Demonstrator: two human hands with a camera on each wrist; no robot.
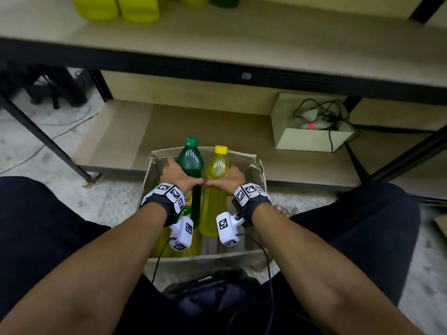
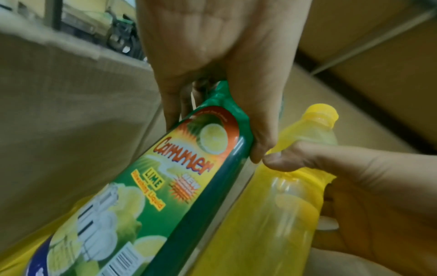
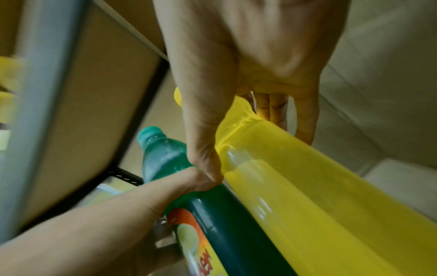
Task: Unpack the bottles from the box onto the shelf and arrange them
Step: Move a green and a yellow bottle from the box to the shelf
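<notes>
An open cardboard box (image 1: 256, 170) stands on the floor between my knees. My left hand (image 1: 177, 174) grips a green bottle (image 1: 191, 163) with a green cap just below its shoulder; its lime label (image 2: 165, 186) shows in the left wrist view. My right hand (image 1: 232, 177) grips a yellow bottle (image 1: 217, 165) with a yellow cap at the same height. Both bottles stick up out of the box, side by side, and my two thumbs touch between them. In the right wrist view the yellow bottle (image 3: 307, 196) runs under my palm, the green bottle (image 3: 165, 158) beside it.
More yellow bottles (image 1: 167, 245) lie low in the box. The upper shelf (image 1: 242, 37) carries yellow-green bottles (image 1: 116, 8) at its back left and a green one (image 1: 225, 1). The lower shelf (image 1: 205, 126) holds a small open box with cables (image 1: 312, 126).
</notes>
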